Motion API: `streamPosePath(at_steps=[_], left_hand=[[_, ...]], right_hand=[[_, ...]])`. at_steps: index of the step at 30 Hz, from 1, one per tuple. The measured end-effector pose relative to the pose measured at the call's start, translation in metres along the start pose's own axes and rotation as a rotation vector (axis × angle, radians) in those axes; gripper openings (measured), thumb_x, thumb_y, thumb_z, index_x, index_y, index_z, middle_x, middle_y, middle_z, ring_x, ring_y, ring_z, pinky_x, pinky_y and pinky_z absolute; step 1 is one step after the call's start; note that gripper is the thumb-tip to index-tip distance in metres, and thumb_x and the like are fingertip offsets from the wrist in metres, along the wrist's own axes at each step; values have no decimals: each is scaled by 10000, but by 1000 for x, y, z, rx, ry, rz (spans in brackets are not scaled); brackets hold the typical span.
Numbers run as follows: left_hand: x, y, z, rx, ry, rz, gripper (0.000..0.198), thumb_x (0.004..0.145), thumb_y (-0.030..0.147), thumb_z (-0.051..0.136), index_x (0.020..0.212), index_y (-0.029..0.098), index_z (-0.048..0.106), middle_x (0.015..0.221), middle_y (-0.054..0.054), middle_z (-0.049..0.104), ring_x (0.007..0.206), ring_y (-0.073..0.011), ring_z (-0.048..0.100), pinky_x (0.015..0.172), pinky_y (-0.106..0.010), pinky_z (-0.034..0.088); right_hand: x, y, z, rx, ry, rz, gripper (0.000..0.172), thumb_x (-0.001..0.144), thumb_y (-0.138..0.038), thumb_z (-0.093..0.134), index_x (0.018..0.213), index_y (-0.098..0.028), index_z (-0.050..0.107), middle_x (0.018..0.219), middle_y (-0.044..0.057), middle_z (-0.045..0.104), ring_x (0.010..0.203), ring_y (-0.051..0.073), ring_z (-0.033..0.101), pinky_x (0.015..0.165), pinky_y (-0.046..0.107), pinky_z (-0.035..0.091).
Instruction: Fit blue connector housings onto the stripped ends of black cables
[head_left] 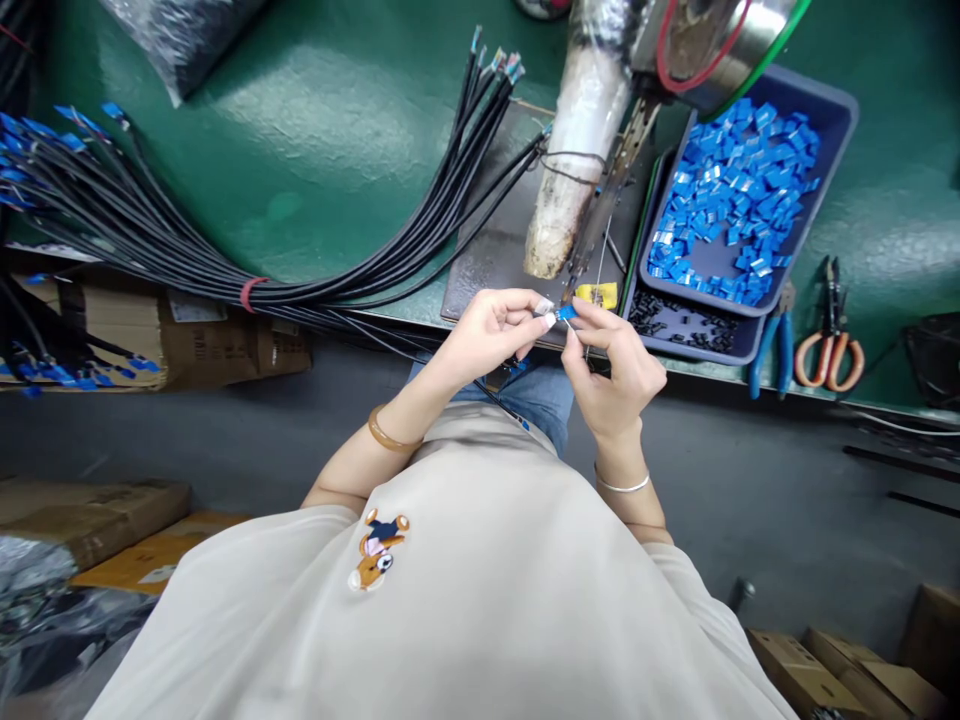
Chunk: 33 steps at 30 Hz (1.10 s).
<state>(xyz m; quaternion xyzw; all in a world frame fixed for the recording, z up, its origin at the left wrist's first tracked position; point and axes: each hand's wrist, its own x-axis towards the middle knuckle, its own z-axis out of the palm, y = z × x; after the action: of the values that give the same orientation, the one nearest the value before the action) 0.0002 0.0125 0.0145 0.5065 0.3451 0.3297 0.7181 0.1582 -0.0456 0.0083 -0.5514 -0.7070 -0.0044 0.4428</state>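
Observation:
Both hands meet at the near edge of the green bench. Between the fingertips sits a small blue connector point(566, 312), pinched in my right hand point(616, 362). My left hand point(495, 330) is closed too, thumb and finger pressed together on what seem to be thin wire ends just left of the connector. Fingers hide most of these wires. Black cables point(375, 290) tied by a red band point(253, 293) run behind my left hand, with stripped ends at the back and blue connectors at the far left. A yellow piece point(598, 295) lies just beyond my right fingers.
A bin of blue connectors point(735, 200) rests over a tray of small black parts point(682, 325) at right. Blue-handled pliers point(784, 345) and orange-handled scissors point(829, 360) lie beside it. A wrapped white tube point(574, 170) hangs over a dark plate point(487, 240).

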Motion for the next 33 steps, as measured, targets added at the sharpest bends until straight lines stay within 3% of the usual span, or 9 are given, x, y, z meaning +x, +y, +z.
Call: streamPosePath(at_steps=[7,20,28,33], left_hand=[[-1,-1,3,4,22,30,285,839,390,679,758,124,614,489,48,484,426,-24,394,429,-172,278],[4,-11,7,33,104,131,273,852,386,647,748,144,577,588,40,472,462,-26,398,423,-178,284],[4,-9,7,36,102,192,230,866,351,643,790,134,632,630,33,515,486,-18,407,457,-165,330],[2,-6,6,34,65,102,261,852,374,655,770,129,618,592,37,493,470,-24,404,432,-166,306]], right_hand=[[2,1,0,28,31,-14,90,844,-133,638,837,-215,601,1020,38,757,920,153,736,803,272,600],[6,4,3,12,29,24,51,863,-189,635,837,-232,625,990,10,748,916,155,727,828,299,599],[7,3,2,22,34,17,91,832,-160,667,869,-241,656,1018,8,739,908,152,726,797,284,622],[5,1,-1,22,-21,-19,82,845,-150,641,853,-231,629,1068,15,738,871,125,729,784,236,605]])
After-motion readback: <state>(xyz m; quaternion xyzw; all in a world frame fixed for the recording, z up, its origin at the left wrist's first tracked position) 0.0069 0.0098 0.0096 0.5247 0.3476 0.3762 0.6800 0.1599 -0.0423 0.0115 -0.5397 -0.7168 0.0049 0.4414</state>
